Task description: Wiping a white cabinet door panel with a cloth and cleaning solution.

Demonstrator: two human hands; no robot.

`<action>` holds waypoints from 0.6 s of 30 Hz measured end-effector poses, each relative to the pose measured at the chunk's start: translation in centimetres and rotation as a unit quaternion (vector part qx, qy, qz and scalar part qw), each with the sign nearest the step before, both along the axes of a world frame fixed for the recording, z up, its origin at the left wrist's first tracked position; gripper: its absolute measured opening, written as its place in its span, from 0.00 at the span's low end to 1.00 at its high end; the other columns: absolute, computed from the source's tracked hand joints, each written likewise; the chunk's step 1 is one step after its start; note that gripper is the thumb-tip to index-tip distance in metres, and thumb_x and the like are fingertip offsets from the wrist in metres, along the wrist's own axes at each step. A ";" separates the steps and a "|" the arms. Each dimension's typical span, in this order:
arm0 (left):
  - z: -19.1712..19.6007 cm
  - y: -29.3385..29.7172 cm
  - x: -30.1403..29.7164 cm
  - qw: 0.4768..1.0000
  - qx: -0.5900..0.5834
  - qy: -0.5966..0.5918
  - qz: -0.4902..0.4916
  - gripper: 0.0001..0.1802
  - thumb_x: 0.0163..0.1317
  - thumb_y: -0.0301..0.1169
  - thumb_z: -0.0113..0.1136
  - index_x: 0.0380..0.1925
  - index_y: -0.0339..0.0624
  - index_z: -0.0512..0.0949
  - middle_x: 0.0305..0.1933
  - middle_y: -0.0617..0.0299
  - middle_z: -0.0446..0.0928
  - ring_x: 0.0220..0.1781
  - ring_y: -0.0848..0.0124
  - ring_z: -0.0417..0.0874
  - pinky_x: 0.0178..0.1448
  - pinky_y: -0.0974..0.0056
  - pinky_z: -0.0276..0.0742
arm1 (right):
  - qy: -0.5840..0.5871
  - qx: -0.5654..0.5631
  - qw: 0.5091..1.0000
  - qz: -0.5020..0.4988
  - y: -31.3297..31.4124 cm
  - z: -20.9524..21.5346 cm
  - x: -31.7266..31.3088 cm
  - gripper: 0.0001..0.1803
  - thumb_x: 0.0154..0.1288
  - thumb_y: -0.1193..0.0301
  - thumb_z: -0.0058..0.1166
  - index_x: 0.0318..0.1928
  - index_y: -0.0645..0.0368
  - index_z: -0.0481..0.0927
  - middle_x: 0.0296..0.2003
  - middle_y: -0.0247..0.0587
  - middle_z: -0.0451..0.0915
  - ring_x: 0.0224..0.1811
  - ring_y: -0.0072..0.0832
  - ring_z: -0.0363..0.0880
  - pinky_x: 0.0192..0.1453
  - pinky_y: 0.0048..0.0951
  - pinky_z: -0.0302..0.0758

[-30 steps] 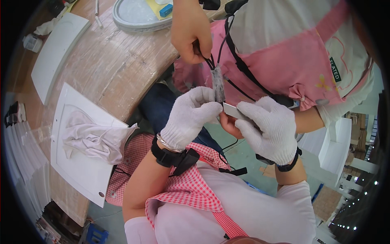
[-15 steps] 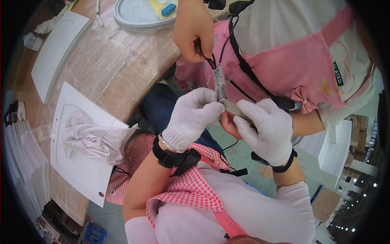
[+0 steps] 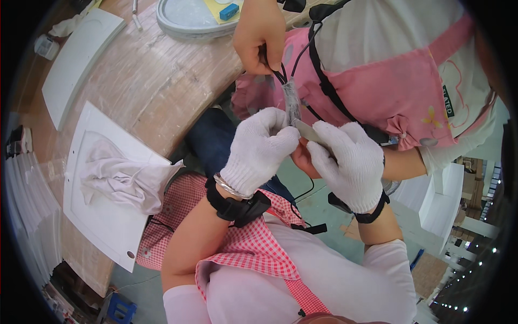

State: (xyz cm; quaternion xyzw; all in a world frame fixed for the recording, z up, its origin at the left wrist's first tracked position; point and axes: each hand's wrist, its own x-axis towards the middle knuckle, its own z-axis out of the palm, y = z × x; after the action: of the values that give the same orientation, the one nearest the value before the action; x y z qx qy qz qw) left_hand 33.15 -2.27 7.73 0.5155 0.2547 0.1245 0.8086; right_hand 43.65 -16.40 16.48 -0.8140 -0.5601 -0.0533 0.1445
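Observation:
My left hand point(image 3: 256, 146), in a white knitted glove, pinches the lower end of a cable bundle point(image 3: 292, 102) wrapped in clear film or tape. Gripped in my gloved right hand point(image 3: 348, 162) is a flat, grey, blade-like piece point(image 3: 307, 131), its tip against or very near the bundle beside my left fingertips. A co-worker's bare hand point(image 3: 260, 40) holds the black cables point(image 3: 281, 75) above the wrapped part. Another bare hand of the co-worker point(image 3: 305, 161) is partly hidden behind my right glove. The bundle's lowest end is covered by my fingers.
At left a film-covered table point(image 3: 156, 81) bears a white curved panel point(image 3: 97, 237) with a crumpled cloth point(image 3: 121, 175) on it. Farther back are another white panel point(image 3: 78, 67) and a round grey tray point(image 3: 189, 29) with a blue block point(image 3: 229, 12). The co-worker's pink apron point(image 3: 372, 92) is close ahead.
Both my hands have shifted slightly upward, and the blade-like piece has tilted a little with its tip higher. The grips look the same; the whole view has moved slightly.

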 end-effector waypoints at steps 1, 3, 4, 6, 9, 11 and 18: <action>0.1 0.0 0.0 1.000 0.000 0.000 0.000 0.08 0.68 0.27 0.61 0.40 0.33 0.82 0.32 0.66 0.82 0.34 0.81 0.79 0.40 0.70 0.76 | 0.000 0.000 1.000 0.000 -0.1 -0.1 0.2 0.18 0.57 0.73 0.71 0.50 0.53 0.86 0.29 0.39 0.82 0.30 0.38 0.82 0.32 0.37 0.77; 0.3 0.2 -0.3 1.000 -0.010 -0.011 -0.005 0.08 0.68 0.28 0.62 0.40 0.33 0.82 0.32 0.65 0.83 0.34 0.80 0.79 0.39 0.70 0.76 | -0.005 0.023 0.999 0.025 -0.3 -0.5 0.5 0.19 0.57 0.72 0.72 0.50 0.52 0.86 0.29 0.39 0.81 0.30 0.39 0.82 0.31 0.38 0.77; 0.5 0.4 -0.4 1.000 -0.010 -0.011 -0.003 0.08 0.68 0.28 0.62 0.40 0.33 0.82 0.32 0.65 0.83 0.34 0.80 0.79 0.39 0.70 0.76 | -0.005 0.023 0.999 0.027 -0.2 -0.4 0.5 0.19 0.57 0.72 0.72 0.50 0.52 0.86 0.29 0.39 0.81 0.30 0.39 0.82 0.31 0.38 0.77; 0.8 0.7 -0.8 1.000 0.010 0.014 -0.014 0.09 0.67 0.29 0.62 0.40 0.33 0.82 0.32 0.64 0.83 0.34 0.80 0.79 0.39 0.70 0.76 | -0.015 0.003 0.999 0.033 -0.1 0.0 0.5 0.19 0.57 0.72 0.72 0.50 0.50 0.86 0.29 0.38 0.79 0.29 0.39 0.81 0.30 0.39 0.76; 0.4 0.9 -0.9 1.000 0.017 0.015 -0.004 0.09 0.67 0.29 0.62 0.40 0.32 0.82 0.31 0.64 0.83 0.33 0.80 0.79 0.38 0.69 0.76 | -0.052 0.015 0.996 0.073 0.8 0.0 1.1 0.11 0.62 0.66 0.69 0.45 0.44 0.84 0.26 0.35 0.72 0.20 0.35 0.78 0.23 0.36 0.74; 0.8 1.1 -1.0 1.000 0.021 0.018 -0.002 0.10 0.67 0.29 0.62 0.40 0.32 0.82 0.31 0.64 0.83 0.32 0.80 0.79 0.37 0.69 0.76 | -0.061 0.009 0.995 0.077 1.3 0.1 1.1 0.10 0.63 0.65 0.69 0.44 0.44 0.83 0.26 0.34 0.70 0.20 0.34 0.77 0.23 0.36 0.73; 1.7 2.4 -1.7 0.995 0.083 0.049 -0.016 0.11 0.67 0.32 0.63 0.39 0.31 0.83 0.29 0.63 0.82 0.28 0.78 0.80 0.34 0.68 0.77 | -0.083 0.037 0.990 0.107 1.9 0.0 1.3 0.08 0.64 0.63 0.68 0.41 0.44 0.82 0.25 0.33 0.68 0.19 0.32 0.76 0.22 0.35 0.73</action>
State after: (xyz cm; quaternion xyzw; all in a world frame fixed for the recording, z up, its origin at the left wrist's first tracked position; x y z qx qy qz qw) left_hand 31.49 0.18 9.39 0.5900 0.2743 0.1067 0.7518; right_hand 44.97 -14.50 16.51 -0.7363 -0.6516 -0.1255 0.1323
